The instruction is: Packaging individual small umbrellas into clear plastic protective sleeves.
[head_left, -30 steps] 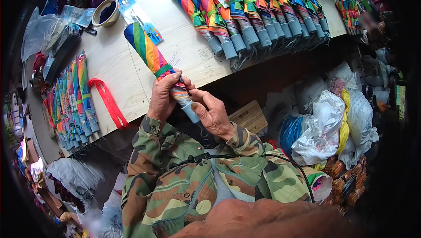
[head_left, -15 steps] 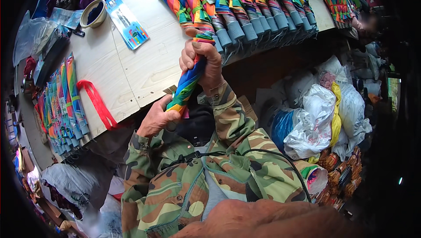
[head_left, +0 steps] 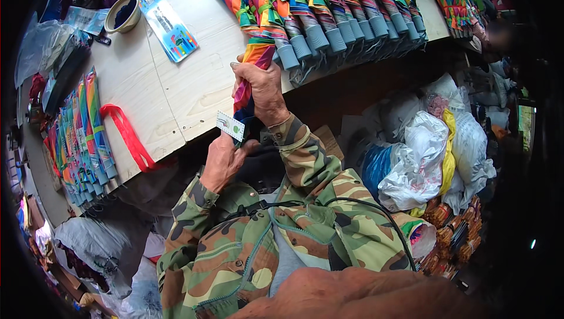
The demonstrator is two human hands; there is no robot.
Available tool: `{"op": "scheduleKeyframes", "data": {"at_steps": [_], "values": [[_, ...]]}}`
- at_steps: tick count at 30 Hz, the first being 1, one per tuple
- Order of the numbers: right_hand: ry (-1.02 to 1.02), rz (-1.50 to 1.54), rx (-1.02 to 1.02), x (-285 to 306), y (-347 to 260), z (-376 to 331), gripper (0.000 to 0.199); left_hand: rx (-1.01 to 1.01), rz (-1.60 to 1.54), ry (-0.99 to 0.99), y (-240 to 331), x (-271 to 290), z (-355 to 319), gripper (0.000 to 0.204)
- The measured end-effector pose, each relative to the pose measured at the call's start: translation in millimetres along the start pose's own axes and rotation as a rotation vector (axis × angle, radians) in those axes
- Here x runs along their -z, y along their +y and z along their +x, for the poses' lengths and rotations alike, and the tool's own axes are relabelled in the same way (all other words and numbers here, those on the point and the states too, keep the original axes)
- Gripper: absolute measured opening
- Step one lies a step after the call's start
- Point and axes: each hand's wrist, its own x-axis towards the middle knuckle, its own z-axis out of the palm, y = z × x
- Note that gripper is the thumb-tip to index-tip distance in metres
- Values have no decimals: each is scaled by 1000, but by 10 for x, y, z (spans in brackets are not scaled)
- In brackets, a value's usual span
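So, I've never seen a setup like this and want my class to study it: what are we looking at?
There is no robot here, just a person working bare-handed. A wide fisheye camera worn on the head looks down, so straight edges bend. The right hand is wrapped around a rolled rainbow umbrella; the left hand is lower down, by a white tag, its exact hold hard to make out. On the pale table lie a row of rolled umbrellas, another umbrella group at the left, a red strap, a bowl holding something dark blue, and a printed blue packet.
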Motion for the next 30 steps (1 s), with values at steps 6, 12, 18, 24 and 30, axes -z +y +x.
{"op": "scheduleKeyframes", "data": {"at_steps": [6, 12, 18, 24, 30], "values": [[-436, 16, -316, 189, -352, -84, 22, 261, -203, -198, 26, 859, 80, 84], [-814, 82, -679, 78, 117, -392, 25, 66, -663, -99, 439, 735, 476, 95], [-687, -488, -526, 74, 97, -370, 28, 213, -527, 147, 239, 705, 577, 55], [-415, -650, -308, 202, 164, -377, 45, 30, -41, 468, -348, 1033, 1196, 67], [-321, -592, -402, 406, 65, -313, 30, -285, 918, 541, -738, 1378, 1629, 43]]}}
